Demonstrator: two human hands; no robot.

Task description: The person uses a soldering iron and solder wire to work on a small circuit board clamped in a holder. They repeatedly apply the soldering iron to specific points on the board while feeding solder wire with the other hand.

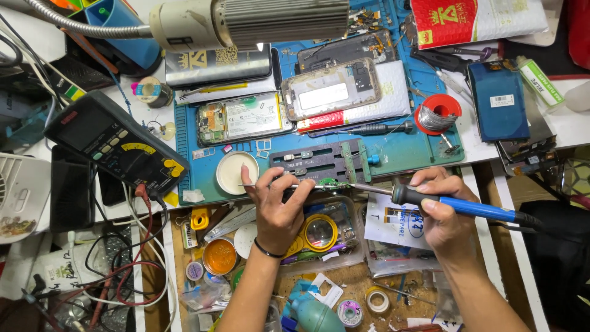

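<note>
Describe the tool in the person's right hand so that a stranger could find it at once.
Start at the blue work mat and go to its front edge. There the right hand grips a soldering iron lying almost level, its metal tip pointing left toward the left hand. Its bright blue handle with black grip sets it apart.

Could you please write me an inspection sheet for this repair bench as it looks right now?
Surface: blue work mat on a white bench, crowded.
Job's things: small green circuit board at the mat's front edge; soldering iron with its tip at the board; tweezers reaching to the board.
Clutter: opened phones, solder spool, multimeter, round white dish, yellow magnifier, tape rolls.
Hands: left hand pinches the tweezers; right hand grips the iron's blue handle.
Cables: red and black meter leads tangled at front left.
Surroundings: lamp head overhead; small white fan at far left.
</note>
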